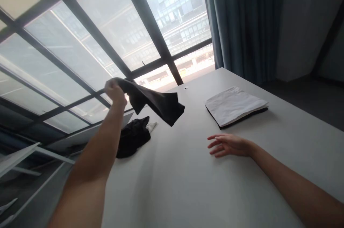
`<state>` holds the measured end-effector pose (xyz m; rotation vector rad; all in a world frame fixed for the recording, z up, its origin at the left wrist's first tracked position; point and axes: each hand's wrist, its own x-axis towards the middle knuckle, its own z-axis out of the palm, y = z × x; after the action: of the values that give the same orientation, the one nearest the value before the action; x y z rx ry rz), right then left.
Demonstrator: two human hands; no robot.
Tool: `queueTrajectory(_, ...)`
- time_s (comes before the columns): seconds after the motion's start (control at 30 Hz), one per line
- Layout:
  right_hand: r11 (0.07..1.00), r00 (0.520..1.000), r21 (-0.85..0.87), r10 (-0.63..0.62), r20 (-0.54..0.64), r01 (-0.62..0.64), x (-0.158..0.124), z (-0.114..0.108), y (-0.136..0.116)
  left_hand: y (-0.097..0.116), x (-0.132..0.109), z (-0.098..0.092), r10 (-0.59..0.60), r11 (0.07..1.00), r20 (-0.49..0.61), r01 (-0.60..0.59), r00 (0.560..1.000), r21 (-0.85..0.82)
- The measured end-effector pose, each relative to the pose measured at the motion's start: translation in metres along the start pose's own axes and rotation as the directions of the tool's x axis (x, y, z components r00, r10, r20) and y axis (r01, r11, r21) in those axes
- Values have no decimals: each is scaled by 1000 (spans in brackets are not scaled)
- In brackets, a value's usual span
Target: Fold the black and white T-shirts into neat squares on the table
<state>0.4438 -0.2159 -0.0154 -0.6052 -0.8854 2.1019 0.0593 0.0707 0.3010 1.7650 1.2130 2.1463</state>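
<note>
Partly, left hand (115, 91) hides cloth (158, 104) (blurred).

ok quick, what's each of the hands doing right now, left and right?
Left hand: closed on a dark cloth, held up above the table.
Right hand: open, empty, fingers spread low over the table.

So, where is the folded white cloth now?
Head view: the folded white cloth lies on the table, right side, beyond the right hand, near the curtain.
</note>
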Motion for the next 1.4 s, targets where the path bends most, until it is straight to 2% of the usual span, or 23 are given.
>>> queueTrajectory(0.07,1000,1000,-5,11,-17,-11,-1,2,-1,-6,12,-47,43,964,-89,-18,995,265)
queueTrajectory(0.17,1000,999,-9,22,-36,-22,-2,7,-4,-19,-2,-93,49,884,-126,15,991,467)
queueTrajectory(0.23,999,999,-8,32,-39,-32,-1,9,-6,-28,-24,-102,22,855,-95,30,995,518)
queueTrajectory(0.3,999,999,-3,38,-38,-38,0,9,-6,-37,-51,-91,-5,822,9,-1,1000,570)
queueTrajectory(0.33,999,999,-3,38,-37,-38,0,8,-6,-40,-66,-78,-19,812,91,-38,996,583)
queueTrajectory(0.4,999,999,-5,36,-33,-36,1,6,-5,-44,-102,-39,-45,820,294,-132,955,556)
queueTrajectory(0.47,999,999,-7,35,-28,-36,1,4,-4,-40,-147,13,-66,851,484,-205,873,484)
queueTrajectory(0.53,999,999,-3,34,-23,-34,1,3,-4,-27,-202,70,-42,886,654,-274,756,375)
queueTrajectory(0.6,1000,999,3,29,-16,-29,1,4,-4,-7,-262,125,40,919,821,-343,569,193)
queueTrajectory(0.63,1000,1000,4,26,-13,-26,0,5,-4,5,-292,150,76,927,862,-354,501,124)
queueTrajectory(0.73,1000,1000,-1,6,-11,-6,0,8,-5,34,-365,206,119,919,925,-392,360,35)
queueTrajectory(0.77,1000,1000,-2,-1,-11,1,0,8,-6,41,-382,218,106,911,941,-410,322,38)
queueTrajectory(0.8,1000,1000,-3,-7,-12,7,0,8,-6,44,-393,226,88,910,948,-413,305,49)
queueTrajectory(0.83,1000,1000,-2,-11,-11,11,0,8,-6,46,-400,232,63,918,949,-392,307,66)
queueTrajectory(0.87,1000,1000,-2,-12,-8,12,1,8,-6,45,-401,235,26,939,939,-331,344,95)
queueTrajectory(0.93,1000,1000,-3,-8,-1,8,1,7,-5,38,-389,236,-85,978,879,-129,468,163)
queueTrajectory(1.0,1000,1000,1,-9,3,9,1,6,-5,28,-359,231,-212,974,786,64,581,216)
queueTrajectory(1.1,1000,1000,8,-25,0,25,-1,7,-5,13,-287,213,-280,960,674,176,684,219)
queueTrajectory(1.13,1000,1000,8,-27,-3,27,-1,7,-5,10,-257,203,-322,944,594,297,737,143)
queueTrajectory(1.17,1000,1000,5,-27,-8,27,-2,8,-5,9,-224,191,-331,931,506,363,797,37)
queueTrajectory(1.23,1000,1000,-2,-20,-18,20,-3,8,-5,11,-154,163,-308,920,303,364,902,-146)
queueTrajectory(1.33,1000,1000,-12,-4,-21,4,-4,9,-5,21,-49,105,-286,936,140,308,948,-169)
queueTrajectory(1.4,1000,1000,-19,6,-24,-6,-5,9,-5,28,5,59,-236,966,12,236,972,-107)
